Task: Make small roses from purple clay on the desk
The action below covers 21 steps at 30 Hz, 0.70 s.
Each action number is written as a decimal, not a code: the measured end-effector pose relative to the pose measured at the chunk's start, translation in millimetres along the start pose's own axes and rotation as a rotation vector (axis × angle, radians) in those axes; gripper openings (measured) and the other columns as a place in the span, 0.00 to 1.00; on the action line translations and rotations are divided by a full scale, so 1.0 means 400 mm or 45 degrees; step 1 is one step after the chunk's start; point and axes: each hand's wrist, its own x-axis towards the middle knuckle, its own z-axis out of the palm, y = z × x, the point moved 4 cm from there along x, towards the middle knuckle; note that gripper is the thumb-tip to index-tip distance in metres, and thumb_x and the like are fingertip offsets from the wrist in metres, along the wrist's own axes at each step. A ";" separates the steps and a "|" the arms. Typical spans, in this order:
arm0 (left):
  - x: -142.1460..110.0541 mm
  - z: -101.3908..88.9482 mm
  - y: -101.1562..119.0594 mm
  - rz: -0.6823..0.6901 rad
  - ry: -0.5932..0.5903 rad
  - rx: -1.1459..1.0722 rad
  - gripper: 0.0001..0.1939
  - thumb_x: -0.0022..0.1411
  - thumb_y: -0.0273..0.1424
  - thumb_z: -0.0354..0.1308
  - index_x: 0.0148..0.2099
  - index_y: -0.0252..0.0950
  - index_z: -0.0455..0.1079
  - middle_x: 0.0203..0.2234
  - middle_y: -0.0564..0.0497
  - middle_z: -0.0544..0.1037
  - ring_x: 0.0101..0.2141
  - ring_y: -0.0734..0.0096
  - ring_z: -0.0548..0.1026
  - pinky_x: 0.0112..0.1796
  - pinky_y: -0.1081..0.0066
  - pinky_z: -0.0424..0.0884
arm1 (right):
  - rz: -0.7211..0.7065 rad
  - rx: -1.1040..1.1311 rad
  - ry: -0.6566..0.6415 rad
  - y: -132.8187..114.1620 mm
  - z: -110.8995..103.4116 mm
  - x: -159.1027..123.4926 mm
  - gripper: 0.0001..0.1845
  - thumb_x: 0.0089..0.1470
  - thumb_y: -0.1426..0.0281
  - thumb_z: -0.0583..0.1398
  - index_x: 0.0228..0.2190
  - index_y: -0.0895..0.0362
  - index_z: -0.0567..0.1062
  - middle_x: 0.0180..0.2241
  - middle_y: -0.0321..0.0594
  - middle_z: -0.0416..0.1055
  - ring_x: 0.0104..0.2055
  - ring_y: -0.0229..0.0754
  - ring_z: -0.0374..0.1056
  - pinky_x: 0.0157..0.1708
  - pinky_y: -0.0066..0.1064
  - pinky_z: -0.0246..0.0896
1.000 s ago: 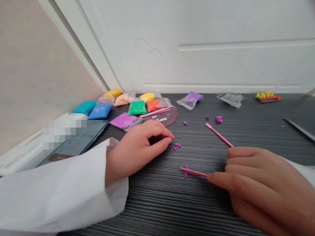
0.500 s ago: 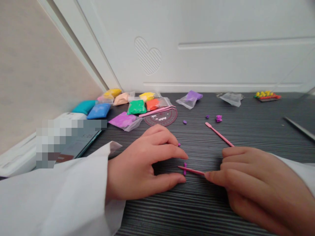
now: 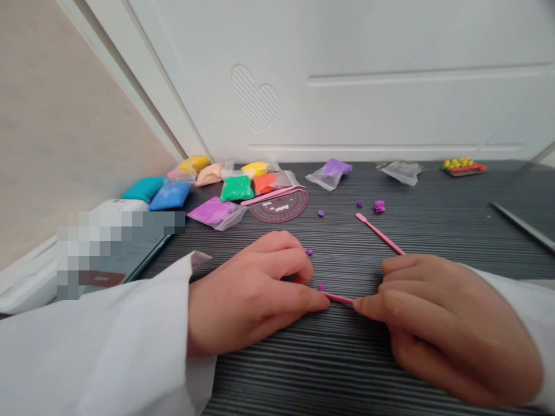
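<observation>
- A flat clear bag of magenta clay-like material (image 3: 212, 211) lay on the dark, ridged surface (image 3: 355, 370), beyond the left hand.
- The left hand (image 3: 255, 297) had just drawn its spread fingers together, seemingly clamped on a thin magenta clay-like strip (image 3: 321, 286).
- Tiny round magenta balls (image 3: 309, 252) peeked out beyond its knuckles.
- The strip lay between the hands, only its far end showing; I judged it now steadied by fingers as well as tool.
- A slim pink rod (image 3: 340, 299) met it, its tip newly hidden under the left fingers.
- The right hand (image 3: 451, 326) kept its fingers clamped on that rod; whether it also held the flat-ended pink stick (image 3: 380, 234), I couldn't tell.
</observation>
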 end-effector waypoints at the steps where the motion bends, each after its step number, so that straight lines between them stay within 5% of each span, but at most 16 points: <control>1: 0.000 0.000 0.000 0.011 -0.006 -0.004 0.13 0.61 0.25 0.51 0.42 0.44 0.74 0.29 0.51 0.72 0.34 0.69 0.64 0.38 0.68 0.63 | 0.001 -0.014 -0.005 0.000 -0.001 0.000 0.09 0.49 0.80 0.51 0.25 0.55 0.62 0.21 0.32 0.66 0.22 0.36 0.60 0.28 0.32 0.50; 11: 0.006 -0.013 0.004 0.094 0.048 -0.190 0.08 0.56 0.21 0.55 0.36 0.35 0.73 0.27 0.49 0.71 0.33 0.71 0.66 0.37 0.69 0.65 | 0.000 -0.027 -0.016 0.003 -0.005 -0.002 0.07 0.49 0.79 0.51 0.25 0.55 0.63 0.20 0.33 0.65 0.22 0.37 0.60 0.29 0.34 0.51; 15: 0.001 -0.040 -0.017 -0.005 0.222 -0.282 0.08 0.53 0.19 0.56 0.34 0.33 0.73 0.28 0.50 0.71 0.33 0.72 0.67 0.37 0.70 0.66 | -0.046 0.024 0.030 0.003 -0.006 -0.006 0.08 0.49 0.79 0.52 0.30 0.56 0.64 0.21 0.32 0.65 0.22 0.37 0.58 0.27 0.35 0.49; 21: 0.002 -0.059 -0.080 -0.288 0.278 -0.017 0.04 0.56 0.23 0.56 0.33 0.33 0.71 0.30 0.51 0.74 0.36 0.72 0.69 0.41 0.70 0.65 | 0.098 -0.131 0.156 0.026 -0.020 -0.004 0.10 0.50 0.77 0.52 0.37 0.57 0.66 0.21 0.31 0.65 0.21 0.38 0.55 0.24 0.34 0.46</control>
